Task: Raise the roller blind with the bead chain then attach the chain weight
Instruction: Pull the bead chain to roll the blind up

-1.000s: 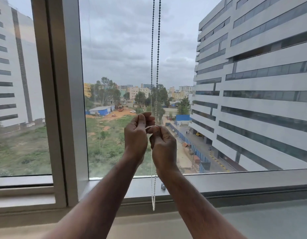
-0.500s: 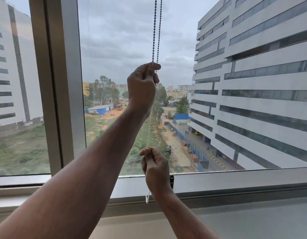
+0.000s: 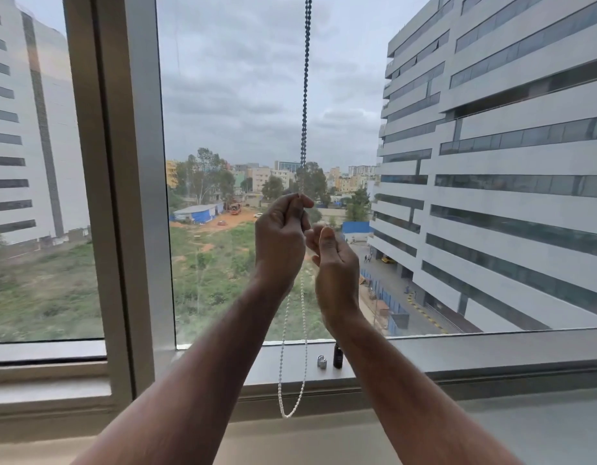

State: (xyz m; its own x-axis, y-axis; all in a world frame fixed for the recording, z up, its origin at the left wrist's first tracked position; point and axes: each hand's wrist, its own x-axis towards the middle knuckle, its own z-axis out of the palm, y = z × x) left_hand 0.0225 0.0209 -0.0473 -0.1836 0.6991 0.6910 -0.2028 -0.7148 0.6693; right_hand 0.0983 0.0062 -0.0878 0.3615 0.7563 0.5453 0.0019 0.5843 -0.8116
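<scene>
Against the window, left hand [image 3: 279,236] fingers pinch the bead chain [image 3: 304,95]; right hand [image 3: 334,263] fingers loosely curled, empty.

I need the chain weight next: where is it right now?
A small silver piece that looks like the weight stands on the window sill, beside a small dark bottle, just right of the hanging chain loop.
</scene>
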